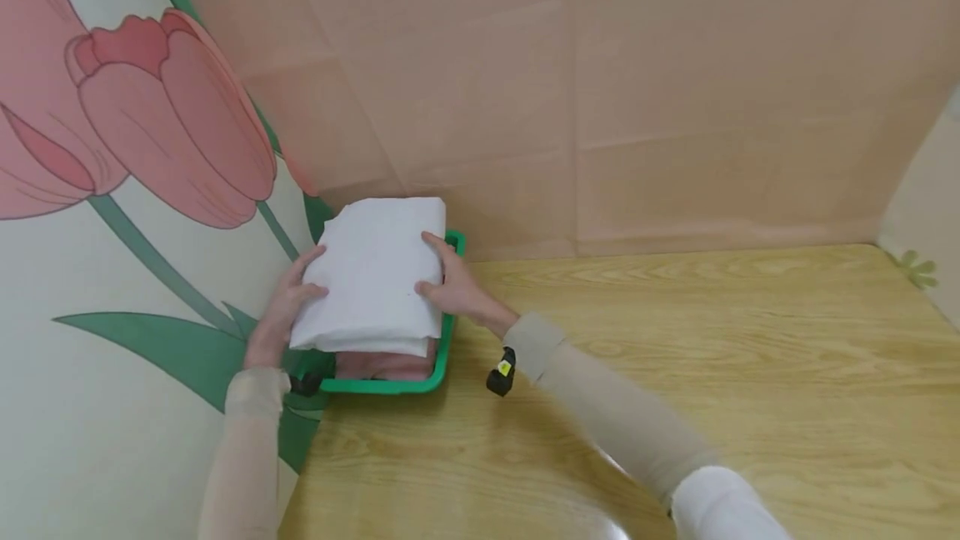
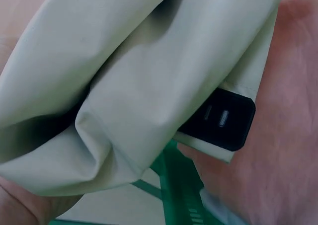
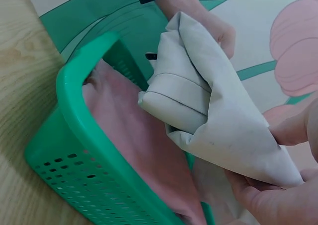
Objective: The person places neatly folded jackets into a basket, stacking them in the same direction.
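Note:
A folded white cloth (image 1: 375,273) is held between both hands over a green basket (image 1: 444,357). My left hand (image 1: 287,307) grips its left side, thumb on top. Opposite, my right hand (image 1: 459,286) pinches the right edge, its thumb and a finger on the upper face. The right wrist view shows thick layered folds in the white cloth (image 3: 233,120), tilted above the basket rim (image 3: 79,111). A small black piece (image 2: 218,119) shows at the cloth's edge in the left wrist view. Pink cloth (image 3: 139,140) lies inside the basket below.
The basket stands on a wood-grain table (image 1: 675,373), close to a left wall panel printed with pink tulips (image 1: 172,123). Creased pinkish-brown sheeting (image 1: 600,107) covers the back. A black device (image 1: 501,372) hangs at the right wrist.

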A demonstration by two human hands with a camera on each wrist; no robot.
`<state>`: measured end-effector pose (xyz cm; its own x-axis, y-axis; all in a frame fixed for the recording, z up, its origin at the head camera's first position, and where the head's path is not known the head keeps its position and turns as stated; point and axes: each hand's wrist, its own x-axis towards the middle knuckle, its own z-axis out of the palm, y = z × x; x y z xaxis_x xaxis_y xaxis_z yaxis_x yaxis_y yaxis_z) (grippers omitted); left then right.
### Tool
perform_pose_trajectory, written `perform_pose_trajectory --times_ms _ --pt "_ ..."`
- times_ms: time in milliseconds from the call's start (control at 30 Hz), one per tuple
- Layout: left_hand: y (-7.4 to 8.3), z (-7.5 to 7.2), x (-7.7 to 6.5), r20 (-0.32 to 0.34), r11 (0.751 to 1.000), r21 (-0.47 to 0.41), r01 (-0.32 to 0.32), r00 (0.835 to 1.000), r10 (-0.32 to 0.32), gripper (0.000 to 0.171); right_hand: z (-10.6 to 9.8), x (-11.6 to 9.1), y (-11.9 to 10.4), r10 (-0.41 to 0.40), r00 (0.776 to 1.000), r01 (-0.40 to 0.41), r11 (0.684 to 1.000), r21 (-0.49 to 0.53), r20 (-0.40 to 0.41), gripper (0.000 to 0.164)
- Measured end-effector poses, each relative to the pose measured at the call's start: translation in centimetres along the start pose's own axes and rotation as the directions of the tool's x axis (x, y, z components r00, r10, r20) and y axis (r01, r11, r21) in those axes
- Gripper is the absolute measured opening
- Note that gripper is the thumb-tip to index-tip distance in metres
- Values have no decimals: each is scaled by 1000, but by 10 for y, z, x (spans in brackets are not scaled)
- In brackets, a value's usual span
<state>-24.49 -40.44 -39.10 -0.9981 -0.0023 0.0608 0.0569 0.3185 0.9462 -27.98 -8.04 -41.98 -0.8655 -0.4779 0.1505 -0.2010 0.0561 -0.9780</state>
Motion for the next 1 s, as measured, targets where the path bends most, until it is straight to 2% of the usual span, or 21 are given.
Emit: perform_pose_trajectory --times_ms 167,300,400,600,833,1000 --pt "-14 -4 1 25 999 -36 38 999 -37 82 6 1 10 52 999 -52 999 15 -12 87" --pt "-19 -5 2 27 998 -49 44 999 -43 84 12 5 22 58 998 -57 998 37 -21 88" --pt "-21 -6 2 27 996 -42 74 997 -73 85 18 8 30 62 998 -61 997 42 -26 90" --pt "-36 -8 3 46 983 26 183 982 -184 86 28 8 42 115 993 -113 992 62 -20 91" --pt "-48 -4 4 55 970 105 217 973 -224 82 34 4 47 140 990 -139 989 39 -2 86" --pt "-47 -1 5 60 964 111 243 966 -251 83 33 0 44 152 988 -152 988 25 3 84"
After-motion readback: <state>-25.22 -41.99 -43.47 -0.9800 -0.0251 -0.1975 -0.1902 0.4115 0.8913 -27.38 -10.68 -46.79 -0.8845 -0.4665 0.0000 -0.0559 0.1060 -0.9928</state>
